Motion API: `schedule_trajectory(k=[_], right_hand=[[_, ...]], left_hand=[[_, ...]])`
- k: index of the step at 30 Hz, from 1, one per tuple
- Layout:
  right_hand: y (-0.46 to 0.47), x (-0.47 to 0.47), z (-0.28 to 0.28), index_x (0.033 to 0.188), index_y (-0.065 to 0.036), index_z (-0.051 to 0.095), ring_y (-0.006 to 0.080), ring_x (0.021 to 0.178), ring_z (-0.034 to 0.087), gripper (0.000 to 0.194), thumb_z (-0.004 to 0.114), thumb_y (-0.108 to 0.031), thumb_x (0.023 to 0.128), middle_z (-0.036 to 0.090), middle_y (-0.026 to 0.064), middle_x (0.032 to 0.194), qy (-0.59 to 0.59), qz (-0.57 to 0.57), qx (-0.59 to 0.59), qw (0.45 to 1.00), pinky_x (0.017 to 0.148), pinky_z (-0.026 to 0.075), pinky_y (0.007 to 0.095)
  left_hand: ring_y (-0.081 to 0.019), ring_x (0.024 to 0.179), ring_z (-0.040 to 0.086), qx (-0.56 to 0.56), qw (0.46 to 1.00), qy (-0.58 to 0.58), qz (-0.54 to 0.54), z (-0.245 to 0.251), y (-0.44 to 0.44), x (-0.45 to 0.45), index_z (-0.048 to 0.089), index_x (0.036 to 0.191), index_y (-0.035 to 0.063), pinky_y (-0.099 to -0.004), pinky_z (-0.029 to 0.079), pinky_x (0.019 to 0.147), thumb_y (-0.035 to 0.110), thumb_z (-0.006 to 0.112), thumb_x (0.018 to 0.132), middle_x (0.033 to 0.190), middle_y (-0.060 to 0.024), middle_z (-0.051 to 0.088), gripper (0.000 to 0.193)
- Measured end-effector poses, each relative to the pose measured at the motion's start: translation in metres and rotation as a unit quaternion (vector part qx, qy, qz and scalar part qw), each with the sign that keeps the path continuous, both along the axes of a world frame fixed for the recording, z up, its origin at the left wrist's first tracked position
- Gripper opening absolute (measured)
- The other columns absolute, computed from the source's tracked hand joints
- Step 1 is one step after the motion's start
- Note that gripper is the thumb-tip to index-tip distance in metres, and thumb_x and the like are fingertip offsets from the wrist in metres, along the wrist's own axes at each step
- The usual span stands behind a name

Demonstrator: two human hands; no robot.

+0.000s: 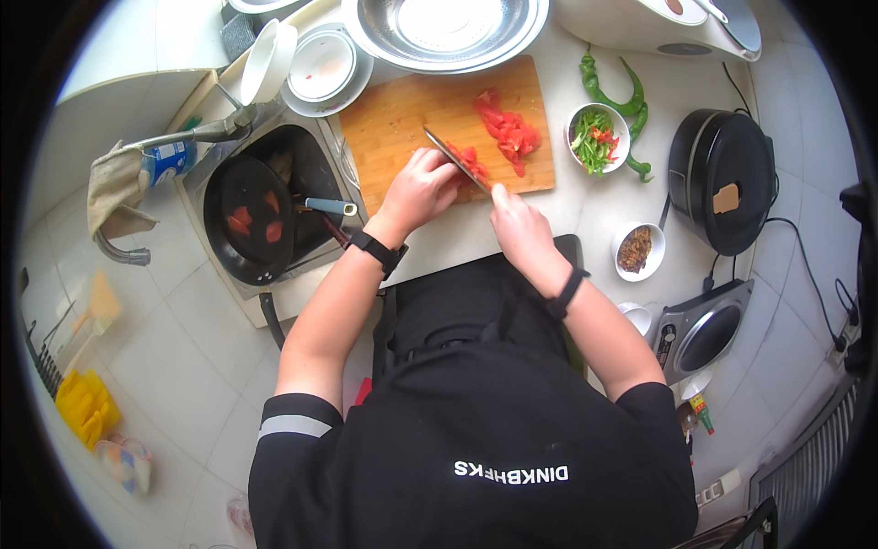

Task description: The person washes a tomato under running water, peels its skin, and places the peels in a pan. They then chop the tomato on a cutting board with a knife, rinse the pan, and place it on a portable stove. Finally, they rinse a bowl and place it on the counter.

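A wooden cutting board (384, 103) lies on the counter before me. My right hand (519, 223) grips a kitchen knife (439, 143), its blade slanting to the upper left over the board. Left of the blade, the curled fingers of my left hand (422, 184) press down on tomato, most of which they hide. Cut tomato pieces (472, 162) lie along the blade's right side. Farther right on the board is a larger pile of chopped tomato (511, 134).
Left is a sink (312, 147) holding a black frying pan (250, 206) with red scraps. Behind the board stand stacked bowls (322, 65) and a steel basin (446, 62). On the right are a bowl of sliced peppers (595, 141), green peppers (634, 103) and a black rice cooker (727, 178).
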State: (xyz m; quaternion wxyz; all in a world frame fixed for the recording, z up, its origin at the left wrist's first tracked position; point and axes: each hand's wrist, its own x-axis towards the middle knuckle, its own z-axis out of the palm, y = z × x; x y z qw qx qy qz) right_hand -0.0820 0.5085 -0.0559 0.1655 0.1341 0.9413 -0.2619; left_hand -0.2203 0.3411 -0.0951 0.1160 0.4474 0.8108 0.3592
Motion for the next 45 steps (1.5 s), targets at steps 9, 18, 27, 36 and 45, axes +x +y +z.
schedule_trajectory(k=[9,18,27,36,45], right_hand=[[-0.003,-0.008,0.018,0.110,-0.003,0.051,0.0395,0.076,0.072,0.017,0.057,-0.012,0.097,0.069,0.0206,0.087,0.019,0.010,-0.002,1.000,0.066,0.061,0.0491],[0.007,0.032,0.029,0.111,-0.003,0.052,0.0410,0.077,0.072,0.021,0.061,-0.013,0.095,0.070,0.0196,0.089,-0.017,0.000,-0.017,1.000,0.066,0.061,0.0490],[-0.020,-0.041,-0.010,0.105,-0.004,0.050,0.0401,0.074,0.071,0.013,0.056,-0.014,0.099,0.070,0.0196,0.085,0.051,0.007,0.020,0.998,0.064,0.059,0.0508],[-0.001,0.019,0.032,0.107,-0.001,0.052,0.0393,0.075,0.072,0.017,0.058,-0.012,0.096,0.069,0.0192,0.085,-0.003,0.023,0.006,1.000,0.063,0.060,0.0472],[-0.025,-0.030,-0.020,0.105,-0.003,0.051,0.0381,0.074,0.073,0.014,0.057,-0.014,0.098,0.070,0.0194,0.083,0.074,0.009,0.034,0.997,0.062,0.061,0.0468]], left_hand=[[-0.0324,0.096,0.064,0.027,0.999,0.016,0.028,-0.004,0.001,0.003,0.074,0.106,0.0108,-0.0410,0.054,0.086,0.006,0.080,0.074,0.106,-0.0094,0.067,0.034],[-0.0333,0.098,0.064,0.015,1.000,-0.005,0.013,-0.005,-0.001,0.002,0.075,0.111,0.0124,-0.0417,0.054,0.087,0.004,0.079,0.074,0.110,-0.0091,0.068,0.038],[-0.0330,0.099,0.066,0.034,0.999,-0.004,0.017,-0.014,-0.006,0.002,0.075,0.109,0.0097,-0.0423,0.055,0.088,0.005,0.081,0.072,0.110,-0.0105,0.069,0.037],[-0.0329,0.102,0.066,0.049,0.999,-0.017,0.011,-0.013,-0.008,-0.001,0.075,0.110,0.0087,-0.0420,0.055,0.091,0.002,0.078,0.072,0.113,-0.0106,0.070,0.038],[-0.0329,0.092,0.062,0.043,0.999,0.019,0.022,-0.015,-0.011,0.002,0.070,0.097,0.0073,-0.0409,0.055,0.084,0.007,0.076,0.074,0.099,-0.0107,0.066,0.024]])
